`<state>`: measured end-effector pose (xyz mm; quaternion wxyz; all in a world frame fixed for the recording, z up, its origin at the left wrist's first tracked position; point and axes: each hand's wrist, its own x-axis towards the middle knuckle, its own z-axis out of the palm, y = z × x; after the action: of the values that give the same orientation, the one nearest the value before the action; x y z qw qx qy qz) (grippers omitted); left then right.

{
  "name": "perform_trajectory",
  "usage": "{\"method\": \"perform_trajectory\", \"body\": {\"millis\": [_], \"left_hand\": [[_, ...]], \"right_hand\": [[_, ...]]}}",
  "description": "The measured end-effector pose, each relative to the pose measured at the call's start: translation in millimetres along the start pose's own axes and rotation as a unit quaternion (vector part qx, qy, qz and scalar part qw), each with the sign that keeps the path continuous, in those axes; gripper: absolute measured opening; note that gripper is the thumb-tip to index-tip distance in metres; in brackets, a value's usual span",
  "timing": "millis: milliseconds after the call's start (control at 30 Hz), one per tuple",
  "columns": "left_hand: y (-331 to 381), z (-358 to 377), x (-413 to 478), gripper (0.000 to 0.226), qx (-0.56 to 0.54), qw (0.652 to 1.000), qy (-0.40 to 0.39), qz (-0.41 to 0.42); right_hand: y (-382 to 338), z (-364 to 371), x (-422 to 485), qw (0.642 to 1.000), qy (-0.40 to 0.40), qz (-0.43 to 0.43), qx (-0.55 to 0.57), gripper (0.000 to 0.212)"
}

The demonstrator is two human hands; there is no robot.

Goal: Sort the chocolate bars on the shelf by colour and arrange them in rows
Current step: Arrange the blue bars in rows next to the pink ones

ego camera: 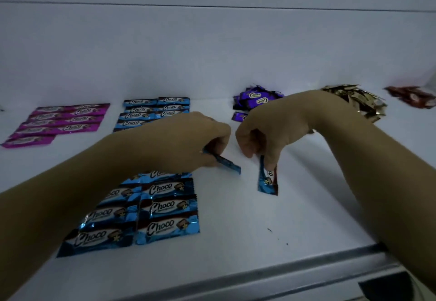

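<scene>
Chocolate bars across a white shelf (306, 218), partly sorted. Nearest: blue block (153, 208), two columns of flat wrappers, left side hidden under the left forearm.

Just behind the block's right corner: left hand (203, 140), fingers (218, 146) curled round one blue bar (226, 162), seen edge-on. Further right of the block: right hand (266, 128), fingers (247, 146) pinching a second blue bar (267, 182) by its top end, hanging upright, lower end close to the shelf; touching or not, cannot tell.

Behind the block: second blue set (153, 111) in rows, front part covered by the left hand. Behind and left of the block: pink rows (61, 121). Behind and right of the block: purple heap (257, 98) and one loose purple bar (238, 116), both partly masked by the right hand. Beyond these, gold heap (361, 102) behind the right wrist, then red heap (412, 96) farthest right. In front of the block: grey shelf edge (271, 274).
</scene>
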<state>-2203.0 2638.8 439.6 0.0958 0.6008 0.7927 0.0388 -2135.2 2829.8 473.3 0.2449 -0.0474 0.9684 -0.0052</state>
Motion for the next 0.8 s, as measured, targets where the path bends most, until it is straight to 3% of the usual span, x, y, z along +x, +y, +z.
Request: {"method": "perform_trajectory", "body": {"millis": [133,300,367,600,700,800], "left_hand": [[-19.1,2.0,2.2,0.011,-0.015,0.992,0.125,0.005],[-38.9,5.0,-2.4,0.005,0.079,0.959,0.273,0.023],[-41.2,6.1,-5.8,0.006,0.117,0.946,0.299,0.048],[-53.9,6.9,-14.7,0.022,0.109,0.929,0.349,0.054],[-55.5,8.1,-14.8,0.024,0.041,0.929,0.368,0.020],[-53.3,10.6,-13.0,0.025,-0.119,0.915,0.381,-0.052]], "right_hand": [[-0.3,13.0,8.0,0.999,0.023,-0.009,0.025,0.015],[-2.9,6.7,0.7,0.993,0.037,-0.042,0.105,0.030],[-5.0,9.1,2.6,0.992,0.013,-0.066,0.107,0.038],[-7.4,10.8,6.7,0.997,0.018,-0.021,0.072,0.026],[-4.7,11.5,8.3,0.994,0.070,-0.013,0.082,0.024],[1.1,13.0,14.6,0.975,0.145,-0.021,0.164,0.020]]}}
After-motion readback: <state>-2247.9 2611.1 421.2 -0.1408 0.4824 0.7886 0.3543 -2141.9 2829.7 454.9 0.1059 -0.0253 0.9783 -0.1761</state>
